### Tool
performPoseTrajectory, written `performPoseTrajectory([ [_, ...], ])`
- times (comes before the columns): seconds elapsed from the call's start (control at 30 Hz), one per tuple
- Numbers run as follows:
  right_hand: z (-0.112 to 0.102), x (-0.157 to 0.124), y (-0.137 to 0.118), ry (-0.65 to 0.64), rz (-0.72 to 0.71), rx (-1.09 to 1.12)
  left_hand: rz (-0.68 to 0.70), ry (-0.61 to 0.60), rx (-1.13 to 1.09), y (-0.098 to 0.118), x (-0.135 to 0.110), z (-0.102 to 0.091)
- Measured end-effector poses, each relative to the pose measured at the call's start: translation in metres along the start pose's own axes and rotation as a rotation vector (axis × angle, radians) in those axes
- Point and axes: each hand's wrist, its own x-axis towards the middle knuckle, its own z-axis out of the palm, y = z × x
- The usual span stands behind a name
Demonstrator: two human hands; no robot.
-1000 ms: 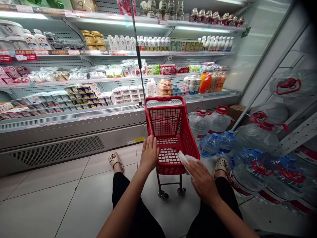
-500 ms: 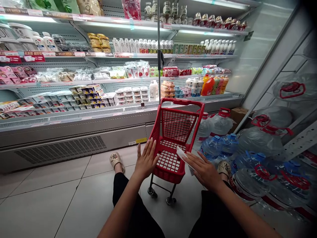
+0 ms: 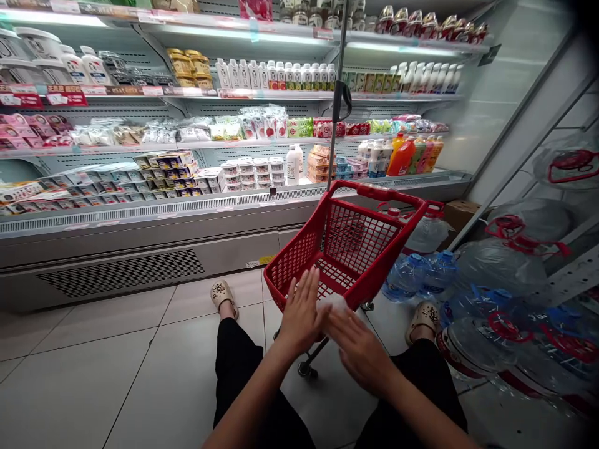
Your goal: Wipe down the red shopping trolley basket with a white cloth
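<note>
A small red shopping cart (image 3: 360,237) with a mesh basket stands on the floor between my feet, angled to the right. My left hand (image 3: 302,315) is open, its fingers stretched out and close together. It overlaps the near edge of the basket; whether it touches cannot be told. Beside it, my right hand (image 3: 358,349) has a white tissue (image 3: 334,304) at its fingertips, slightly blurred. The two hands are near each other at the fingertips. Part of the basket's near side and the cart's legs are hidden behind my hands.
A refrigerated display case (image 3: 140,240) with several shelves of dairy and drinks runs across the front. A glass door's handle (image 3: 341,103) stands behind the cart. Large water bottles (image 3: 491,330) crowd the right side. Pale floor tiles (image 3: 93,368) lie to the left.
The cart has turned and its basket tilts differently, its handle now farther right. My right hand has moved left with the tissue, closer to my left hand, which has shifted slightly right.
</note>
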Motion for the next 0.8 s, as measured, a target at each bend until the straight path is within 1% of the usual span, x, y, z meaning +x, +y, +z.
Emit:
performPoseTrajectory([
  [0.03, 0.002, 0.001, -0.006, -0.014, -0.048, 0.016, 0.010, -0.018, -0.044, 0.003, -0.003, 0.001],
  [0.07, 0.002, 0.003, -0.007, -0.016, -0.078, 0.023, 0.013, -0.031, -0.076, 0.004, -0.007, 0.001],
  [0.1, 0.000, 0.003, -0.002, -0.013, -0.087, 0.020, 0.011, -0.042, -0.095, 0.001, -0.010, 0.000],
  [0.17, -0.008, 0.002, 0.024, 0.011, -0.046, -0.019, 0.012, -0.068, -0.096, -0.010, -0.014, -0.004],
  [0.27, -0.025, -0.007, 0.079, 0.102, 0.109, -0.115, 0.011, -0.111, -0.040, -0.027, -0.017, -0.010],
  [0.33, -0.032, -0.013, 0.103, 0.140, 0.204, -0.153, -0.009, -0.109, 0.011, -0.030, -0.015, -0.011],
  [0.37, -0.033, -0.014, 0.106, 0.150, 0.234, -0.160, -0.022, -0.095, 0.033, -0.026, -0.013, -0.010],
  [0.4, -0.031, -0.014, 0.103, 0.153, 0.250, -0.158, -0.034, -0.075, 0.049, -0.021, -0.011, -0.008],
  [0.47, -0.023, -0.009, 0.082, 0.143, 0.229, -0.127, -0.033, -0.039, 0.059, -0.002, -0.006, 0.000],
  [0.57, -0.006, 0.005, 0.041, 0.106, 0.140, -0.053, 0.030, -0.024, 0.040, 0.028, 0.000, 0.010],
  [0.63, -0.003, 0.013, 0.030, 0.073, 0.080, -0.029, 0.054, -0.019, 0.040, 0.039, 0.000, 0.013],
  [0.67, -0.006, 0.014, 0.032, 0.060, 0.060, -0.033, 0.054, -0.014, 0.045, 0.040, -0.001, 0.012],
  [0.7, -0.011, 0.013, 0.040, 0.052, 0.047, -0.049, 0.052, -0.010, 0.051, 0.037, -0.003, 0.010],
  [0.73, -0.018, 0.011, 0.053, 0.050, 0.047, -0.073, 0.049, -0.006, 0.057, 0.033, -0.004, 0.008],
  [0.8, -0.037, 0.001, 0.087, 0.077, 0.094, -0.145, 0.041, -0.005, 0.065, 0.019, -0.007, 0.001],
])
